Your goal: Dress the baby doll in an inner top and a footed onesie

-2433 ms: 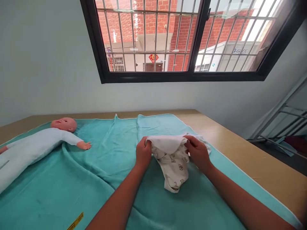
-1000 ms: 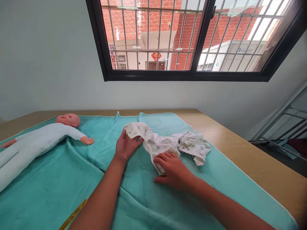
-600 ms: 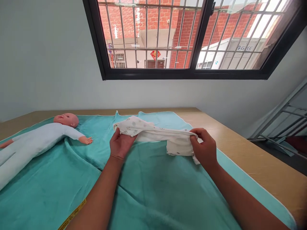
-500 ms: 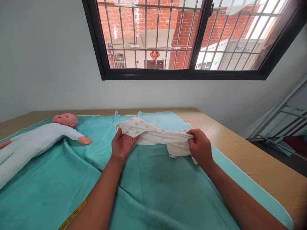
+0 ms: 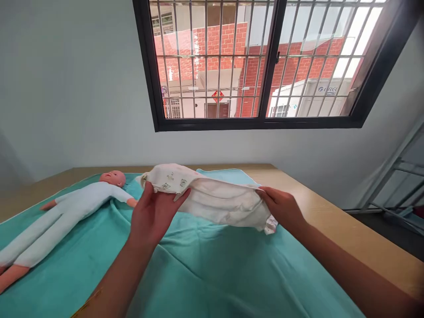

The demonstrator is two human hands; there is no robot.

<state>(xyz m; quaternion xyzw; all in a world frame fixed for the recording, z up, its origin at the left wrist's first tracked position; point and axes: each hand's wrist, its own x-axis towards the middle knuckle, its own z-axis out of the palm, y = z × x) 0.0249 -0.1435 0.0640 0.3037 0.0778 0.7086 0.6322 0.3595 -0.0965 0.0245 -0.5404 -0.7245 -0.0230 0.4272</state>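
- Left: a baby doll [image 5: 86, 198] in white, face up on the teal blanket [image 5: 232, 265].
- Left hand [image 5: 153, 216]: fingers and thumb holding the left end of a printed white garment [image 5: 221, 201].
- Middle: that garment, spread between the 2 hands over the blanket.
- Right hand [image 5: 284, 213]: fingers pinching its right end.

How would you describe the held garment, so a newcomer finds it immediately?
Below the barred window lies a turquoise blanket. Over it, the left hand and right hand hold a white garment between them. Unlike the doll's plain white body, it shows small printed figures.
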